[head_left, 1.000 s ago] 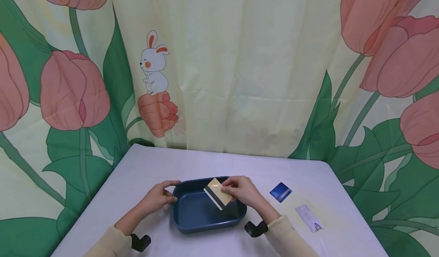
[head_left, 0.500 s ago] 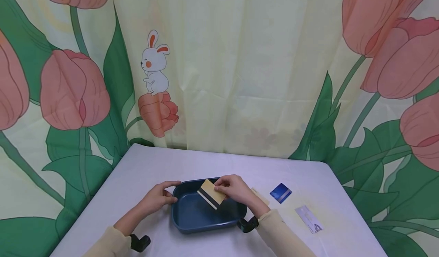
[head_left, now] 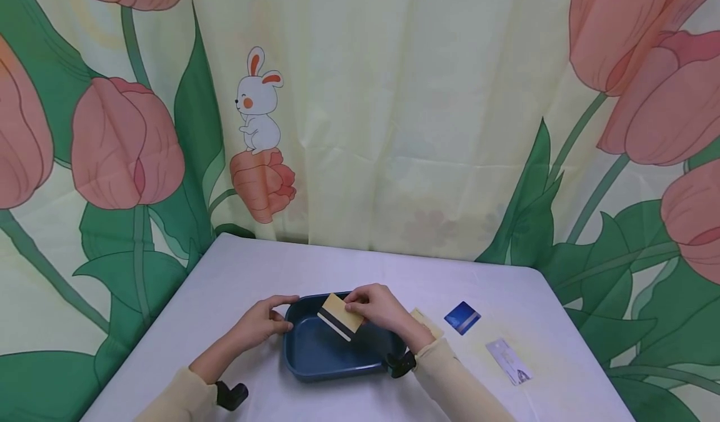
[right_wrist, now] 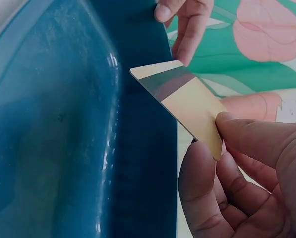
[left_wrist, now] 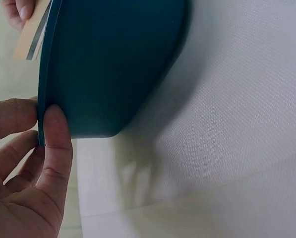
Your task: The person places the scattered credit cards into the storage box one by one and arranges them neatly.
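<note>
Tulip-print curtain (head_left: 360, 128) behind, white table (head_left: 281, 262) in front, 1 blue tray (head_left: 312, 354) on it. Left hand (head_left: 260, 326) pinches the tray's left rim, digits on both sides of it. Right hand (head_left: 374, 305) pinches 1 gold card (head_left: 337, 316) near its edge; card is tilted above the tray's far part, dark stripe facing the head camera, can't tell if it touches the wall. Right of the tray, on the table: 1 blue card (head_left: 462, 318), 1 white card (head_left: 509, 361), 1 pale card (head_left: 425, 322) partly hidden by the right arm. Risks, my call: card looks thin and smooth, held near 1 edge, so a loose pinch could let it twist or slip and land leaning. Released too far back, it could catch the rim or drop outside. Right wrist camera (head_left: 400, 364) overlaps the rim in head view, contact unclear; a low wrist could bump the tray, and a weak left grip would let it slide
</note>
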A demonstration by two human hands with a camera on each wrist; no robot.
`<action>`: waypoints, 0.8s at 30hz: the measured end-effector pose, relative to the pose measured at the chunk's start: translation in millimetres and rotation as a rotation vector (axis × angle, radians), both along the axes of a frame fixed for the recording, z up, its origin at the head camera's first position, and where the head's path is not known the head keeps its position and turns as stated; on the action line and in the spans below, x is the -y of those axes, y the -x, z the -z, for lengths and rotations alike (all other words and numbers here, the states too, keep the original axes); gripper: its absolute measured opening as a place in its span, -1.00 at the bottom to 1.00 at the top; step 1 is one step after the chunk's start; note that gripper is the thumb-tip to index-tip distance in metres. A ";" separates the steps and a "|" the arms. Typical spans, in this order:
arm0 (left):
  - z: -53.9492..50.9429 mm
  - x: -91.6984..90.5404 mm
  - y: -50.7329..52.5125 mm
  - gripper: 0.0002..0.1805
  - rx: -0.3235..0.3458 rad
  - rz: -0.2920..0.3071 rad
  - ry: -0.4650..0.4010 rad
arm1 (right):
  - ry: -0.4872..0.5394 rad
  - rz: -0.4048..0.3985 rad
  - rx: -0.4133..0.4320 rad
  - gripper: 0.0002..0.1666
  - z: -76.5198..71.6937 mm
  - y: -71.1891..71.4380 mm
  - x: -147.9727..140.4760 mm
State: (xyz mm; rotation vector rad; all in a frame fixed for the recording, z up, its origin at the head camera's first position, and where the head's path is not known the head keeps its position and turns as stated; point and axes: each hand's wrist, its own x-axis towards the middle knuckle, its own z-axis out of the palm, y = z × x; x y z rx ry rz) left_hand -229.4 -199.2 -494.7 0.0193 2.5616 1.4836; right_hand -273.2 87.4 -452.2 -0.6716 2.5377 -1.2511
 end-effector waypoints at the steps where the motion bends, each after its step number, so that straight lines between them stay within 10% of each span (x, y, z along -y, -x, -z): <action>1: -0.1 0.0 -0.2 -0.34 -0.001 -0.001 -0.002 | 0.001 -0.003 0.000 -0.87 -0.1 0.1 0.8; 24: -0.5 -0.6 0.0 -0.34 0.008 0.000 -0.001 | -0.049 -0.045 -0.049 -0.88 2.5 5.5 17.9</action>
